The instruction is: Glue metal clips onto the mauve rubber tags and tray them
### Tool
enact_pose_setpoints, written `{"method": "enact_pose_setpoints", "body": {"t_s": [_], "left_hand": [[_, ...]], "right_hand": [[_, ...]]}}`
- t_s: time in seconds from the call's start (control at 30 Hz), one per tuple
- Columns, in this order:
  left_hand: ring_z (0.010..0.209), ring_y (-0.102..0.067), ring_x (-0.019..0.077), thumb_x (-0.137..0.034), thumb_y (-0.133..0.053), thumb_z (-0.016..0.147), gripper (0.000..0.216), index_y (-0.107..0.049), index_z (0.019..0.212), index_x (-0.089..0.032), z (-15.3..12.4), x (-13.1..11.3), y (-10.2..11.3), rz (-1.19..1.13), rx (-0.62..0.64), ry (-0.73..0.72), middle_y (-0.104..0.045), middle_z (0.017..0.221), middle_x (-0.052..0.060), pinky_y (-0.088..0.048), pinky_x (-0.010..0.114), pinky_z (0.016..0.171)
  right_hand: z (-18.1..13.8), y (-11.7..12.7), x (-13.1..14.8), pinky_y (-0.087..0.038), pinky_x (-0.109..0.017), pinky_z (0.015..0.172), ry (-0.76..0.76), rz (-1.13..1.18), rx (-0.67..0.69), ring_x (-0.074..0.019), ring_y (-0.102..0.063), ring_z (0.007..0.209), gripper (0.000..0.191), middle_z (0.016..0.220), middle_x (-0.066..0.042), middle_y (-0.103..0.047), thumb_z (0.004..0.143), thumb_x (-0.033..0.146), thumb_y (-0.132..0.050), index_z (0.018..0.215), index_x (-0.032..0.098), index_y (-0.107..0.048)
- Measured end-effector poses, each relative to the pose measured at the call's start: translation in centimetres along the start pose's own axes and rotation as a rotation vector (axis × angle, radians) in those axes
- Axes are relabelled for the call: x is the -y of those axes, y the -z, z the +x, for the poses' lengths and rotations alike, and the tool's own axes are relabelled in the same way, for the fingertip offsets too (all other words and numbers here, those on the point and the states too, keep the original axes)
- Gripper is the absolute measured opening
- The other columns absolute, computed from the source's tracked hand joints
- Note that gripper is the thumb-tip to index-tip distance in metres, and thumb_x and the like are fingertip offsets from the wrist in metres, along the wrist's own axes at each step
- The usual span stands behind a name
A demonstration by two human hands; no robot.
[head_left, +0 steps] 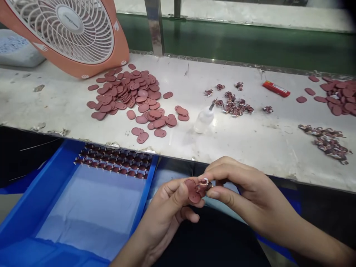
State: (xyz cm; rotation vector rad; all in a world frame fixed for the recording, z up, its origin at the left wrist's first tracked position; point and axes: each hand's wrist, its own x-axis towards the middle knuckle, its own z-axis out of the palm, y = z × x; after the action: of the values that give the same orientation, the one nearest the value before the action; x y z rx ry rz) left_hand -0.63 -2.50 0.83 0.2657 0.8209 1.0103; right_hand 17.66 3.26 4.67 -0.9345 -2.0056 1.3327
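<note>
Between the thumb and fingers of my left hand (172, 207) is a reddish-brown oval disc (194, 193). My right hand (244, 193) pinches a small brown figurine piece (204, 186) with white bits on it, at the disc's right edge. The two parts overlap, and whether they are joined I cannot tell. Beyond my hands, a clear squeeze bottle (204, 120) with a dark thin tip stands on the bench. A cluster of similar small brown pieces (236, 106) lies just behind and right of the bottle.
A large pile of oval discs (130, 92) lies in front of an orange fan (121, 44). More discs (342, 94), brown pieces (325, 142) and a red packet (276, 89) sit to the right. At lower left, a blue tray (44, 189) holds rows of assembled pieces (114, 161).
</note>
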Motion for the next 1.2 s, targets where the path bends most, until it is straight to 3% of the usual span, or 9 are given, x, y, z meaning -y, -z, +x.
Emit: {"method": "enact_pose_setpoints", "body": {"t_s": [0.43,0.8,1.2], "left_hand": [[0.067,-0.061,0.0089,-0.042,-0.075,0.083,0.028,-0.08,0.089,-0.015,0.1,0.4,0.4,-0.016,-0.019,0.027,-0.066,0.071,0.002,-0.055,0.013,0.054],[0.065,-0.06,0.0079,-0.043,-0.078,0.079,0.028,-0.08,0.083,-0.016,0.0,0.2,0.3,-0.021,-0.024,0.042,-0.065,0.073,0.002,-0.054,0.012,0.053],[0.058,-0.06,0.006,-0.038,-0.083,0.075,0.023,-0.082,0.086,-0.018,-0.4,0.2,-0.3,-0.104,-0.119,0.0,-0.067,0.067,0.0,-0.054,0.014,0.058]], "right_hand": [[0.5,0.4,0.2,-0.05,-0.02,0.076,0.076,-0.136,0.045,-0.0095,-0.064,0.083,0.016,0.09,0.004,-0.071,0.095,0.016,-0.065,0.107,0.026,-0.068],[0.7,0.9,0.7,-0.048,-0.018,0.076,0.09,-0.178,0.131,-0.0078,-0.063,0.082,0.011,0.088,0.005,-0.071,0.096,0.015,-0.062,0.102,0.024,-0.067],[1.3,0.3,0.9,-0.047,-0.02,0.075,0.246,-0.297,0.142,-0.0105,-0.059,0.083,0.014,0.091,0.002,-0.07,0.094,0.008,-0.06,0.101,0.019,-0.065]]}}
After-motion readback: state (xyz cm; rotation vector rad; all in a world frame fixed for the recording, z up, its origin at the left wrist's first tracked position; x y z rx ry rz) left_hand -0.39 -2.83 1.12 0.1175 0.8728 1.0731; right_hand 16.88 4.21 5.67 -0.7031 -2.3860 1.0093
